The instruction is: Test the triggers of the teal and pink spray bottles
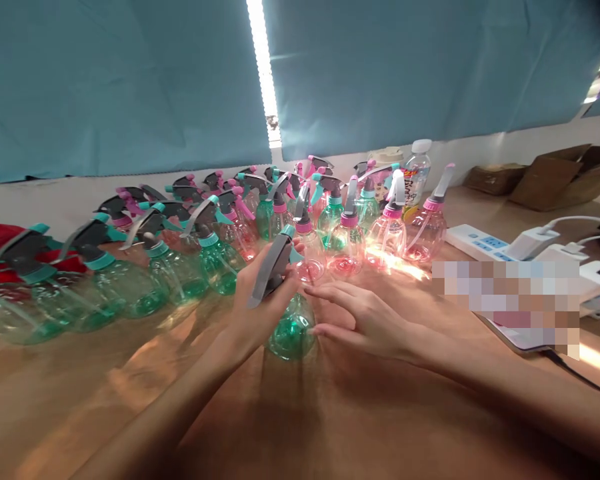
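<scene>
Near the middle of the desk (220, 427) stands a green bottle (291, 337), its grey trigger (270, 270) tilted toward the left. The left hand (255, 297) is closed around the bottle's neck, just under the trigger. The right hand (365, 317) is spread, thumb apart from the fingers, at the bottle's right side; whether its fingertips touch cannot be told. To the right lies a device (523, 337), mostly hidden by pixelation. On the left, more green bottles (130, 293) form a slanting row, with red cloth (0, 237) behind. Beyond the hands, pink bottles (349, 252) stand close together, some green ones among them. Farther right are a power strip (473, 241) with white chargers (533, 241), then a white-capped bottle (420, 160) and an open carton (555, 177). Blue curtains (130, 80) hang at the far side.
</scene>
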Demonstrator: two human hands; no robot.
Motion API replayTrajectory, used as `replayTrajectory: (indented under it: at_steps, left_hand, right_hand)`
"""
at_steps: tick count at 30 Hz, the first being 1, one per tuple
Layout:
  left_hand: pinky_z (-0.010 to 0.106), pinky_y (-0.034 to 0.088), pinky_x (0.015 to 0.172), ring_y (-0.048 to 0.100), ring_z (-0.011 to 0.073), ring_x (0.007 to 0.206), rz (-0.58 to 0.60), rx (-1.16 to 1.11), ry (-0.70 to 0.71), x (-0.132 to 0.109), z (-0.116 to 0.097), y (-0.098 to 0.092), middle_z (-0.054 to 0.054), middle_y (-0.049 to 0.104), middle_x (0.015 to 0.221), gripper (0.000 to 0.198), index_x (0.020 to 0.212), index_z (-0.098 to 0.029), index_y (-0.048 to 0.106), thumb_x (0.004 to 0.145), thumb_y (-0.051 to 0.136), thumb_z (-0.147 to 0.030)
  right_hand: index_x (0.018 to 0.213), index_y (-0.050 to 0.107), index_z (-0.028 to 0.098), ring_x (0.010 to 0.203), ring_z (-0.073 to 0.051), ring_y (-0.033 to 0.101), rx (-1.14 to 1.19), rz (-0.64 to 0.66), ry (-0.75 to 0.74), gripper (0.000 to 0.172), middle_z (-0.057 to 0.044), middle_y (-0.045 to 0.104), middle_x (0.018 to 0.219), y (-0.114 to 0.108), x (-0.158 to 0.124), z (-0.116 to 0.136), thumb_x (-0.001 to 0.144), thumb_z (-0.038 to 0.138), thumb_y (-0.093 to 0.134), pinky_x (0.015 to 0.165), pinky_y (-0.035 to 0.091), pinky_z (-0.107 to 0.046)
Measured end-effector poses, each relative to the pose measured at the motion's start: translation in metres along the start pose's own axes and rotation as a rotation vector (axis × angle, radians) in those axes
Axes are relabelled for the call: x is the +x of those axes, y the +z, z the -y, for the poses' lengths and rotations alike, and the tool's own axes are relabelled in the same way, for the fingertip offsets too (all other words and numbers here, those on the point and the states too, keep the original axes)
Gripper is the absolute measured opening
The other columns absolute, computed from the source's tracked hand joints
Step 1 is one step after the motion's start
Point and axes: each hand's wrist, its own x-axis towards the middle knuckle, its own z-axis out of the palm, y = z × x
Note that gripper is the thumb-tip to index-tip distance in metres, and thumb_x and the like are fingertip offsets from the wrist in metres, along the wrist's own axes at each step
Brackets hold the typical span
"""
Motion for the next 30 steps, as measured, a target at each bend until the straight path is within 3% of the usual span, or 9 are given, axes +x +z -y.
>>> replayTrajectory:
  at_steps: [5, 9, 13, 16, 18, 21, 26, 30]
  left_hand:
    - [0.030, 0.052, 0.076, 0.065, 0.0195, 0.090, -0.018, 0.101, -0.031, 0.001, -0.002, 0.001, 0.002, 0.066, 0.088, 0.019, 0.101, -0.019, 0.062, 0.083, 0.059, -0.024]
    - [0.032, 0.052, 0.072, 0.065, 0.0198, 0.081, 0.019, 0.259, -0.050, -0.004, -0.006, -0.007, 0.003, 0.067, 0.092, 0.027, 0.104, -0.019, 0.062, 0.081, 0.063, -0.033]
    - [0.040, 0.050, 0.092, 0.063, 0.0248, 0.104, 0.117, 0.258, -0.041, -0.021, 0.002, -0.023, 0.006, 0.066, 0.112, 0.048, 0.125, -0.023, 0.053, 0.084, 0.062, -0.046]
    - [0.046, 0.043, 0.106, 0.054, 0.0285, 0.124, 0.087, 0.189, -0.088, -0.043, 0.018, -0.038, 0.011, 0.055, 0.137, 0.064, 0.138, -0.023, 0.041, 0.084, 0.062, -0.050]
    - [0.048, 0.042, 0.106, 0.051, 0.0284, 0.128, -0.001, 0.214, -0.101, -0.059, 0.030, -0.048, 0.011, 0.053, 0.139, 0.055, 0.136, -0.023, 0.043, 0.088, 0.060, -0.046]
    - [0.045, 0.050, 0.097, 0.061, 0.0252, 0.111, -0.098, 0.244, -0.128, -0.080, 0.043, -0.061, 0.008, 0.061, 0.123, 0.032, 0.118, -0.023, 0.055, 0.092, 0.056, -0.040]
    - [0.040, 0.053, 0.089, 0.064, 0.0218, 0.099, -0.021, 0.332, -0.014, -0.092, 0.052, -0.069, 0.005, 0.065, 0.107, 0.017, 0.106, -0.021, 0.058, 0.093, 0.052, -0.030]
    - [0.040, 0.052, 0.090, 0.062, 0.0207, 0.102, 0.072, 0.387, -0.014, -0.092, 0.053, -0.067, 0.004, 0.063, 0.109, 0.016, 0.107, -0.023, 0.058, 0.094, 0.050, -0.027]
  right_hand:
    - [0.137, 0.043, 0.017, 0.122, -0.034, 0.056, -0.065, 0.074, 0.083, 0.074, -0.018, 0.059, 0.132, 0.008, 0.014, 0.021, 0.079, 0.049, 0.075, 0.099, 0.048, -0.054]
    - [0.129, 0.048, 0.019, 0.113, -0.033, 0.060, -0.089, 0.019, 0.153, 0.064, -0.015, 0.064, 0.121, 0.017, 0.023, 0.034, 0.080, 0.052, 0.073, 0.092, 0.050, -0.052]
    - [0.130, 0.047, 0.019, 0.116, -0.033, 0.058, -0.137, 0.004, 0.170, 0.059, -0.014, 0.062, 0.124, 0.023, 0.033, 0.038, 0.084, 0.050, 0.068, 0.094, 0.048, -0.051]
    - [0.133, 0.045, 0.018, 0.116, -0.031, 0.058, -0.159, 0.019, 0.194, 0.057, -0.014, 0.060, 0.127, 0.025, 0.045, 0.037, 0.088, 0.047, 0.064, 0.092, 0.048, -0.048]
    - [0.130, 0.048, 0.016, 0.117, -0.031, 0.057, -0.203, 0.006, 0.218, 0.057, -0.015, 0.059, 0.126, 0.026, 0.057, 0.034, 0.086, 0.046, 0.066, 0.091, 0.049, -0.046]
    - [0.125, 0.052, 0.016, 0.116, -0.030, 0.056, -0.294, 0.007, 0.240, 0.055, -0.015, 0.061, 0.123, 0.029, 0.078, 0.029, 0.082, 0.045, 0.071, 0.091, 0.047, -0.043]
    - [0.107, 0.058, 0.016, 0.106, -0.031, 0.059, -0.459, 0.059, 0.343, 0.042, -0.013, 0.066, 0.110, 0.035, 0.111, 0.020, 0.084, 0.050, 0.067, 0.081, 0.047, -0.039]
    - [0.108, 0.057, 0.015, 0.101, -0.032, 0.062, -0.507, 0.088, 0.429, 0.042, -0.014, 0.067, 0.112, 0.037, 0.128, 0.014, 0.085, 0.048, 0.066, 0.074, 0.046, -0.038]
